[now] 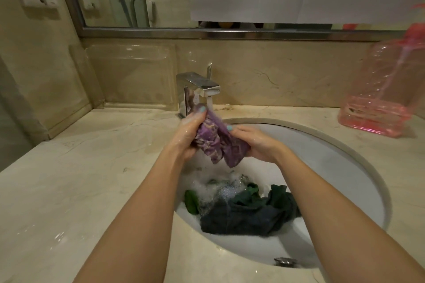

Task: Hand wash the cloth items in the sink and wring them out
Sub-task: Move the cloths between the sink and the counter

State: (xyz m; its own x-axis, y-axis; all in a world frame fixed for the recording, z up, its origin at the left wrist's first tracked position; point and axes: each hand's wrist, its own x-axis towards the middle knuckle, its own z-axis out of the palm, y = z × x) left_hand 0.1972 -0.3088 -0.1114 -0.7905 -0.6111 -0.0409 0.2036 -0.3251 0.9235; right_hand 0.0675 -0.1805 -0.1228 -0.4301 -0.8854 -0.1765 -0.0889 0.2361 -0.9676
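From the head camera, the tap [200, 86] is the anchor. Water runs from its spout, and right under that stream both hands clutch a bunched purple patterned cloth [215, 142]. The left hand [187, 135] closes round the cloth's upper end, just below and in front of the tap. The right hand [255, 145] wraps its fingers round the lower end, a little nearer the person and to the tap's right. The cloth is probably held up there so that running water can flush the soap out while the two hands rub or twist it, with the drips falling into the sink [322, 156] rather than onto the desk [80, 179].

Below the tap and nearer the person, a heap of dark cloths [243, 213] lies in the basin, with suds [218, 188] on its far side and a green piece [192, 202] at its left edge. By the look of it, these still wait for rinsing and wringing.

Far right of the tap, a pink plastic bottle [379, 89] stands on the desk against the wall. A clear tray [131, 76] leans just left of the tap.
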